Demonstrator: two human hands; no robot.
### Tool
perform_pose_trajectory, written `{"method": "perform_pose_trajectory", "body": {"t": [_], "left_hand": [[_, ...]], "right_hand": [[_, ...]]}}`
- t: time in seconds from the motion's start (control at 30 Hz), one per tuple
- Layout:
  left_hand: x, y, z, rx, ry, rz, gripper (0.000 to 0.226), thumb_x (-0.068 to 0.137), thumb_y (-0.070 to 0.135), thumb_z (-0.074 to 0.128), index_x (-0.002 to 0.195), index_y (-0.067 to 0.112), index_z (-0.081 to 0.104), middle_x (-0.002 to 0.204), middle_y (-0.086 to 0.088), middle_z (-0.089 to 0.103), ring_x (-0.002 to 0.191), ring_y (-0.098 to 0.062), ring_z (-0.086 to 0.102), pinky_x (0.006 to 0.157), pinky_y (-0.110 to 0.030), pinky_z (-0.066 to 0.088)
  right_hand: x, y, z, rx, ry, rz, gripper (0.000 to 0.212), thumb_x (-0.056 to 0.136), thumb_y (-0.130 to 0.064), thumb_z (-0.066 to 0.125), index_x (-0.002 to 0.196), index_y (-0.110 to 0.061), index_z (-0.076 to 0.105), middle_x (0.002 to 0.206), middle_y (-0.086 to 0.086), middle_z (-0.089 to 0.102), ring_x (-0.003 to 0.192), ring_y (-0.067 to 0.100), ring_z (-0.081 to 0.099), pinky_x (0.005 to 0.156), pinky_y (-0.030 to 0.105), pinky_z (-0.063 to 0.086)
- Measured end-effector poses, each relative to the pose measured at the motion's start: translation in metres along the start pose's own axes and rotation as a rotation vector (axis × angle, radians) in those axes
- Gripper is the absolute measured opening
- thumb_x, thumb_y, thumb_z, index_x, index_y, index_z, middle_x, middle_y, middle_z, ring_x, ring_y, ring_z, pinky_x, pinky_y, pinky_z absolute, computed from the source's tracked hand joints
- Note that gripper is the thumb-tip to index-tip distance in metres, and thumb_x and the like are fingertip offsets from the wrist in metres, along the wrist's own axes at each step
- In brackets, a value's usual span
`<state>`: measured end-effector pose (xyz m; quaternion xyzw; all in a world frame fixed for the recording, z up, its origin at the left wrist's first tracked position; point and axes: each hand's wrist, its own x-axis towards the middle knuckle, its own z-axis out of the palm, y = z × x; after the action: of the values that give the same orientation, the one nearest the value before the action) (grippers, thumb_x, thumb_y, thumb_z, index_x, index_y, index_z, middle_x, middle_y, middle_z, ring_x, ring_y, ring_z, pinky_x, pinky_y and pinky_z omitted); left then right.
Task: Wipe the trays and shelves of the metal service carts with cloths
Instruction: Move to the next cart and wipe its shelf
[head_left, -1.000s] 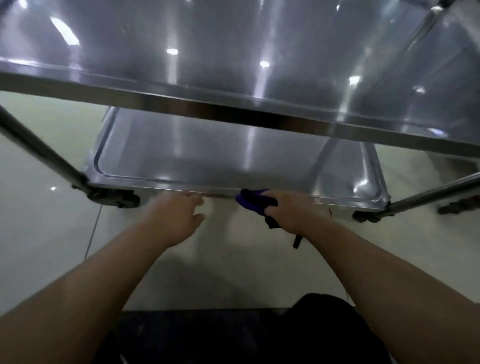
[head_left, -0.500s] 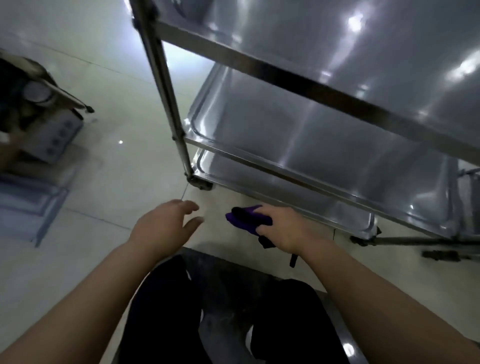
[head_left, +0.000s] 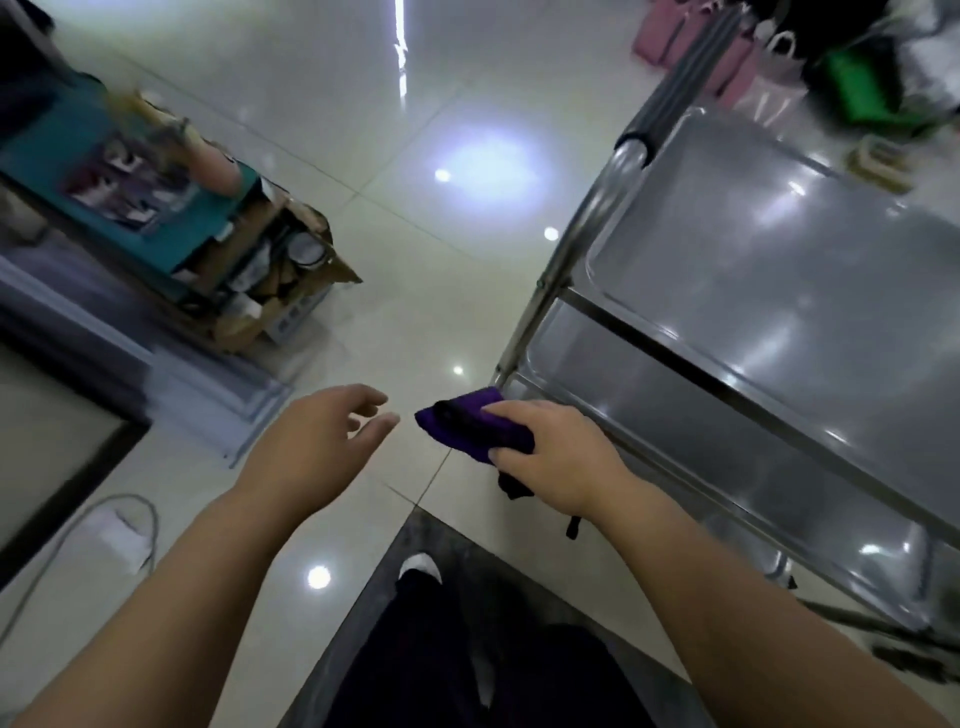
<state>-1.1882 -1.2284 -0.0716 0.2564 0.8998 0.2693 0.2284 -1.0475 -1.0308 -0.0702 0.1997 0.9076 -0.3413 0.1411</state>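
A steel service cart (head_left: 566, 260) with stacked shiny trays fills the right side; its top tray (head_left: 779, 249) is bare, and lower shelves (head_left: 675, 405) show beneath. My right hand (head_left: 561, 457) is closed around a folded purple cloth (head_left: 467, 426), held in the air just left of the cart's near corner post. My left hand (head_left: 317, 441) hovers beside it over the floor, fingers apart and holding nothing.
An open cardboard box (head_left: 270, 291) with clutter and a teal item (head_left: 104, 171) sit on the glossy tiled floor at left. A white cable (head_left: 104, 519) lies at lower left. Pink and green bags (head_left: 779, 67) stand beyond the cart. My dark-trousered legs (head_left: 467, 649) are below.
The view has swung up and left from the bottom shelf to the top of the cart. Both hands came away from the lower tray's edge; the right hand kept the cloth.
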Motion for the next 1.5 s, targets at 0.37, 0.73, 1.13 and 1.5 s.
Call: {"method": "perform_pose_trajectory", "body": {"t": [0.37, 0.73, 1.13, 1.5], "left_hand": [[0.069, -0.022, -0.108, -0.024, 0.082, -0.036, 0.032, 0.087, 0.043, 0.055, 0.114, 0.026, 0.060, 0.099, 0.009, 0.063, 0.087, -0.005, 0.057, 0.069, -0.027, 0.045], [0.272, -0.011, -0.196, 0.045, 0.069, 0.067, 0.017, 0.087, 0.040, 0.058, 0.101, 0.031, 0.063, 0.082, 0.018, 0.060, 0.075, 0.010, 0.051, 0.056, -0.014, 0.037], [0.484, 0.033, -0.206, -0.031, -0.102, 0.144, 0.024, 0.088, 0.050, 0.051, 0.103, 0.035, 0.062, 0.093, 0.019, 0.062, 0.083, 0.003, 0.056, 0.066, -0.019, 0.042], [0.736, 0.193, -0.207, -0.332, -0.434, 0.333, 0.024, 0.083, 0.054, 0.057, 0.089, 0.031, 0.063, 0.093, 0.012, 0.067, 0.090, -0.004, 0.060, 0.076, -0.027, 0.044]], "right_hand": [[0.102, -0.088, -0.055, 0.062, 0.090, -0.033, 0.040, 0.080, -0.031, 0.056, 0.119, -0.039, 0.056, 0.093, -0.009, 0.064, 0.081, 0.013, 0.060, 0.070, 0.035, 0.054], [0.291, -0.113, -0.129, 0.160, 0.256, 0.104, 0.041, 0.079, -0.028, 0.054, 0.119, -0.038, 0.057, 0.095, -0.010, 0.063, 0.077, 0.012, 0.057, 0.060, 0.027, 0.047], [0.431, -0.093, -0.236, 0.120, 0.442, 0.014, 0.044, 0.078, -0.023, 0.064, 0.120, -0.035, 0.061, 0.118, -0.014, 0.061, 0.103, 0.007, 0.055, 0.086, 0.024, 0.044], [0.547, -0.039, -0.372, 0.158, 0.717, -0.139, 0.047, 0.066, 0.001, 0.070, 0.109, -0.019, 0.072, 0.123, -0.003, 0.062, 0.096, 0.021, 0.064, 0.073, 0.041, 0.054]]}}
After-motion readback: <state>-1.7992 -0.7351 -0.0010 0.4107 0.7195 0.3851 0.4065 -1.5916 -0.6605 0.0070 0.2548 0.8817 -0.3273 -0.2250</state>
